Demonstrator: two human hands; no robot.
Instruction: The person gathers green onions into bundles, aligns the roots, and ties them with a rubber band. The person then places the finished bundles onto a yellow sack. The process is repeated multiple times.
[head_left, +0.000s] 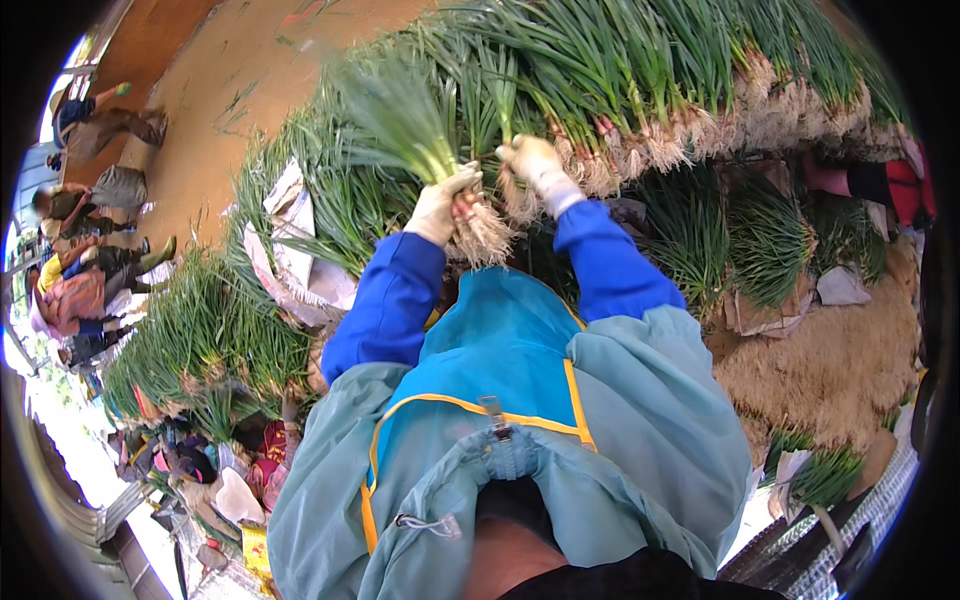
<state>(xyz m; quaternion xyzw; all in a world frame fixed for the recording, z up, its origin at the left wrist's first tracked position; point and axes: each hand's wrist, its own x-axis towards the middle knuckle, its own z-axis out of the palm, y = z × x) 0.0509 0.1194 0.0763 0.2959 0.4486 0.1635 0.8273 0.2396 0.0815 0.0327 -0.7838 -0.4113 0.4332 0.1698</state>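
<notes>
My left hand (442, 204), in a pale glove, is closed around a bunch of green onions (484, 232). Its leaves fan up and away from me, slightly blurred, and the reddish bulbs and pale roots hang towards my apron. Just to the right, my gloved right hand (534, 161) pinches a thin green onion stem (507, 112) near its base, roots dangling below the fingers. Behind both hands lies a long heap of green onions (600, 67), root ends facing me. A blue apron (495, 337) with yellow edging covers my front.
White sacking (296, 240) lies left of the heap. More green onion bundles (769, 240) and a mass of pale roots (832, 352) are at right. Another onion heap (202, 322) stands at left, with people (67, 285) beyond. Brown wet floor (247, 67) stretches behind.
</notes>
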